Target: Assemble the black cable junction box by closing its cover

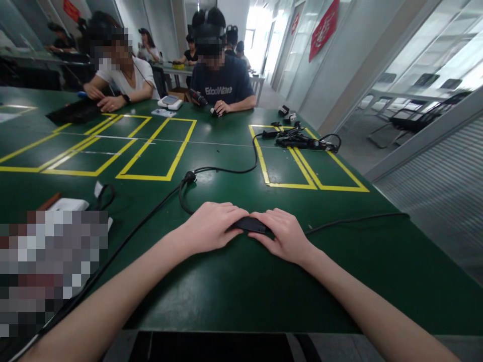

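Note:
Both my hands meet over the green table (pixel 234 301), holding a black oblong block (pixel 252 225) that resembles a power adapter. My left hand (pixel 213 227) grips its left end, thumb on the near side and fingers over the top. Around the right end, my right hand (pixel 282 234) is closed in much the same way. Its ends are hidden under my fingers. A thin black cord (pixel 354 220) runs from beside my right hand to the table's right edge. Another black cable (pixel 184 198) curves out from behind my left hand to a bundled knot (pixel 189 177).
Yellow tape rectangles (pixel 169 177) mark the table. A heap of black cables and gear (pixel 302 140) lies at the far right. At left is a blurred-out item beside a white box (pixel 70 204). Co-workers (pixel 222 83) sit across, one with a black tray (pixel 73 111).

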The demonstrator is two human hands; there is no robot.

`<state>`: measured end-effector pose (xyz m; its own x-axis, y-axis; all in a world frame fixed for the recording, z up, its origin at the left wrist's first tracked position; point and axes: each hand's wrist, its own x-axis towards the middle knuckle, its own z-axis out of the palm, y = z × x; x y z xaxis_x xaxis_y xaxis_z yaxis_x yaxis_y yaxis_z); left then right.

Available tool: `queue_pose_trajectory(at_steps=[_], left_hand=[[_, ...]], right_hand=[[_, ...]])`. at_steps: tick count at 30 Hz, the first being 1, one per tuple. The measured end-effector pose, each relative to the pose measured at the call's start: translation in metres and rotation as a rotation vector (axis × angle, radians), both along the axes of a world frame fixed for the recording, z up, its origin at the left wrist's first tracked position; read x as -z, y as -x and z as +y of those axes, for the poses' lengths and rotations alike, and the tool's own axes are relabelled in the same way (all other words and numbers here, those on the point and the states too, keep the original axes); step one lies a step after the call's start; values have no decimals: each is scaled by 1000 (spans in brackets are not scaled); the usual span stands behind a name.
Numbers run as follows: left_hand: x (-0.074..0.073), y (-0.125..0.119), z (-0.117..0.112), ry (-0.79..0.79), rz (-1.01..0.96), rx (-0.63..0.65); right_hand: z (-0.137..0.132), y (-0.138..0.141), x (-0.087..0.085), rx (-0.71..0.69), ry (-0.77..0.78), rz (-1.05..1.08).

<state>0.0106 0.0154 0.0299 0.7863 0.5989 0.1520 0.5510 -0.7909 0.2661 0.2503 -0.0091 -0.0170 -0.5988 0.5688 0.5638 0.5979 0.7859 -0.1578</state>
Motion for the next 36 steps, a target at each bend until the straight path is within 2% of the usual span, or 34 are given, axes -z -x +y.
queue_pose_trajectory(at_steps=[3,7,9,13,15,20,22,24,28,30,32,33,36], left_hand=[[10,6,3,0,-48,0],[23,11,5,-81,-54,37],[28,12,5,-128,-55,71],[37,13,4,-201,-63,145],[39,12,4,-244,-87,166],[34,10,2,-439,-273,95],[31,9,0,-536,-358,32],[31,8,-2,-565,-423,15],[47,1,-4,-322,-332,177],[57,-4,-4,-211,-247,217],[63,-8,-4,-160,-201,225],[64,-10,-4,-153,-192,227],[62,-11,-4,-153,-186,223]], right_hand=[[2,1,3,0,69,-18],[3,4,3,-49,316,92],[2,5,-1,-82,566,208],[0,7,-7,-143,1244,420],[-1,9,-7,-153,1347,510],[3,4,-13,-94,1196,717],[9,-7,-23,9,1162,788],[20,-26,-39,146,1070,923],[42,-76,-74,237,730,1198],[51,-104,-84,287,587,1288],[56,-130,-84,372,429,1307],[59,-141,-80,461,358,1289],[64,-164,-56,903,226,1140]])
